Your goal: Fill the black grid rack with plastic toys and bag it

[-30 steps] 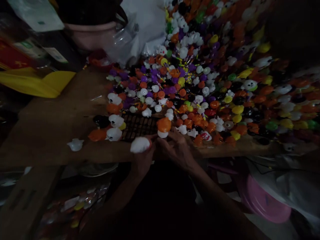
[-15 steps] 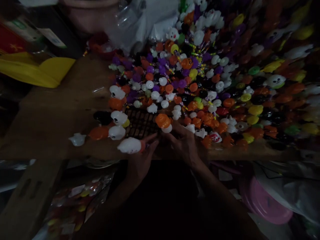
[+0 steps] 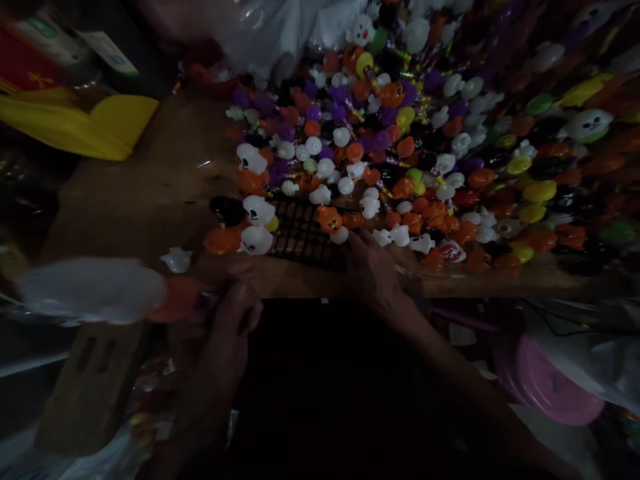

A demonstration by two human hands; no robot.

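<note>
My left hand (image 3: pixel 235 310) is off the table's front edge at left, its fingers closed round the end of a white toy figure with an orange base (image 3: pixel 100 290). This toy lies sideways, pointing left, smeared by motion. My right hand (image 3: pixel 375 270) rests at the table edge beside a black grid rack (image 3: pixel 305 233). Its fingertips are partly hidden, closed at an orange toy figure (image 3: pixel 329 219) with a round white part (image 3: pixel 339 235). Left of the rack sit white ghost-like toys (image 3: pixel 257 210), an orange one (image 3: pixel 221 240) and a black one (image 3: pixel 227 210).
A dense spread of orange, white, purple and yellow toys (image 3: pixel 350 153) covers the middle and right of the wooden table (image 3: pixel 135 200). A small white piece (image 3: pixel 176 259) lies near the front edge. Yellow material (image 3: pixel 115 127) is at far left, clear plastic bags (image 3: pixel 280 33) behind, a pink basin (image 3: pixel 555 387) below right.
My left hand has drawn the white and orange toy left and toward me, away from the rack. The orange figure at my right hand has shifted slightly. The view has moved a little.
</note>
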